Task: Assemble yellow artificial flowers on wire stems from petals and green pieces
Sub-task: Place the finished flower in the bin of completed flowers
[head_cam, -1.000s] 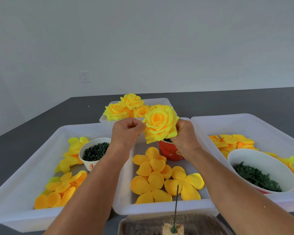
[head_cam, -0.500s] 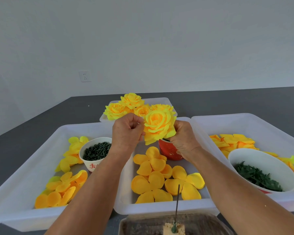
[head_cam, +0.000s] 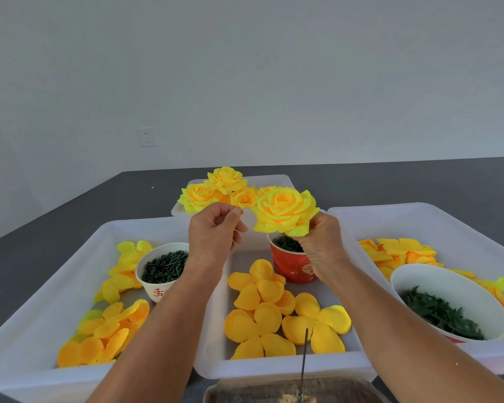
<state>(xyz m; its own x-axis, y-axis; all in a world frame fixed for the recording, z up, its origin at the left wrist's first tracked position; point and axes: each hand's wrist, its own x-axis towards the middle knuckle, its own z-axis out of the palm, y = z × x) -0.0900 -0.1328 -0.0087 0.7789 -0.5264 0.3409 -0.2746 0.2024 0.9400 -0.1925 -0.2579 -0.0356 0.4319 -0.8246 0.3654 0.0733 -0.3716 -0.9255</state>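
Note:
My right hand (head_cam: 317, 242) grips a finished yellow rose (head_cam: 284, 212) from underneath and holds it upright above the red cup (head_cam: 293, 264). My left hand (head_cam: 214, 231) hovers just left of the rose, fingers curled, a small gap from the petals and nothing visible in it. Flat yellow petal rounds (head_cam: 262, 309) lie in the middle white tray (head_cam: 274, 366). A thin wire stem (head_cam: 304, 353) stands upright in a small block at the bottom edge. Several finished roses (head_cam: 216, 190) sit in the far tray.
The left tray (head_cam: 41, 286) holds loose petals (head_cam: 105, 330) and a white cup of dark green pieces (head_cam: 165, 266). The right tray (head_cam: 419, 216) holds petals and a white bowl of green pieces (head_cam: 445, 309). A brown tray (head_cam: 245, 394) sits nearest me.
My left hand has let go of the rose's edge and drawn slightly left. My right hand has turned the rose more face-up and shifted it a little to the right.

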